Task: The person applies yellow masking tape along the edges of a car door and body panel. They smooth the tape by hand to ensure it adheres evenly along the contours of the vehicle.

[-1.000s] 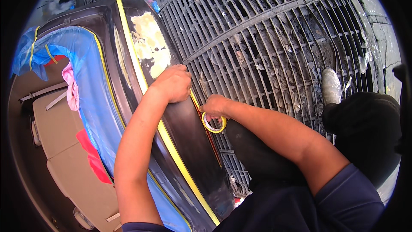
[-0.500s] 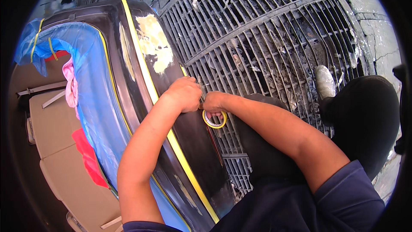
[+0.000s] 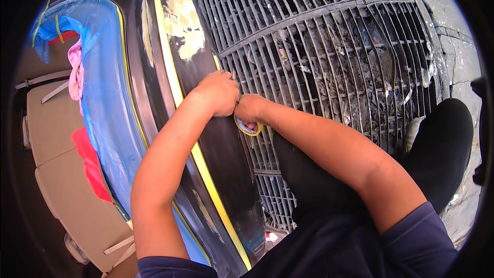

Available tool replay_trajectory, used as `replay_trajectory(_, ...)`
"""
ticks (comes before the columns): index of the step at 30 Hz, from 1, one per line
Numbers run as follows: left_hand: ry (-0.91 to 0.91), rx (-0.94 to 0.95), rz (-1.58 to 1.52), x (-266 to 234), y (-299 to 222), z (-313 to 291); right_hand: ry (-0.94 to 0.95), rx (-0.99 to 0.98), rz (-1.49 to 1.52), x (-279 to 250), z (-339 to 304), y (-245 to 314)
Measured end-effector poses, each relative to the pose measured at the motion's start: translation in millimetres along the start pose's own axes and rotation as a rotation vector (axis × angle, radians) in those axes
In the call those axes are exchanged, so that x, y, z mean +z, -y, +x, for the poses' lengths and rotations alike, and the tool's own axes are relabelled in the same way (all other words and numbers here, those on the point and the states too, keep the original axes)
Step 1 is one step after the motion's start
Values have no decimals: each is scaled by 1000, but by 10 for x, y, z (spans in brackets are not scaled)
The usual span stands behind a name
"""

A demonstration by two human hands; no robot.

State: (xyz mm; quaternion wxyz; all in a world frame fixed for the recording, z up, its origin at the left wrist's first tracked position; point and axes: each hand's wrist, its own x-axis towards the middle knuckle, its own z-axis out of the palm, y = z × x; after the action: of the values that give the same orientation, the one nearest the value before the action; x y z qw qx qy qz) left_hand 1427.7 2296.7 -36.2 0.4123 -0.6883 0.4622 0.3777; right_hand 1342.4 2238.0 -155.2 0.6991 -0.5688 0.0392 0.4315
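Observation:
A dark car body panel (image 3: pixel 218 162) with bare sanded patches runs along my left side. My left hand (image 3: pixel 220 92) is closed at its outer edge, knuckles up; whatever its fingertips pinch is hidden. Right beside it, my right hand (image 3: pixel 250 109) grips a roll of yellow masking tape (image 3: pixel 254 133), with fingers through the core. A short piece of yellow tape (image 3: pixel 216 62) shows on the panel edge just beyond my left hand. One long yellow tape strip (image 3: pixel 206 174) runs along the panel under my left forearm.
Blue plastic sheeting (image 3: pixel 110 98), edged with yellow tape, covers the opening's border. Inside are tan seats (image 3: pixel 54 144), a pink cloth (image 3: pixel 75 69) and a red cloth (image 3: pixel 91 162). A metal floor grate (image 3: pixel 329 56) with debris beneath lies to the right. My bent knee (image 3: pixel 445 128) is close by.
The view has shifted, so the panel and grate sit higher in it. Both hands have slid slightly nearer along the panel edge. The tape roll has tilted, showing less of its face.

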Motion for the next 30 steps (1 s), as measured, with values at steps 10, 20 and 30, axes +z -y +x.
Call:
replay_trajectory(10,-171,-10,8,144,-129,-109,169,22,583,67,-257,-902)
replay_trajectory(20,-81,-186,-3,152,-363,-247,379,181,504,689,-863,-1805)
replay_trajectory(30,32,-174,52,54,-421,-232,337,132,143,697,-739,-1548)
